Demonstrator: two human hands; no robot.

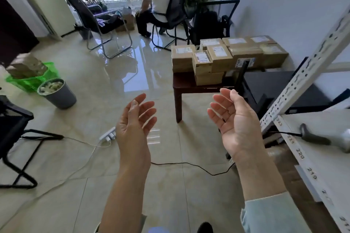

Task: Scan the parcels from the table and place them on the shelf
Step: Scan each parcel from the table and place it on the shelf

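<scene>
Several brown cardboard parcels (219, 56) with white labels are stacked on a low dark wooden table (184, 83) ahead on the right. My left hand (135, 121) and my right hand (234, 119) are raised in front of me, palms facing each other, fingers relaxed, holding nothing. Both hands are short of the table, above the floor. On the white metal shelf (320, 159) at the right edge lies a grey handheld scanner (327, 138) with a black cable.
A person sits on a chair (174, 13) by the window with their back to me. An empty black chair (89, 17), a grey bin (56, 92), a green basket (32, 79), a power strip (108, 135) and cables lie on the tiled floor.
</scene>
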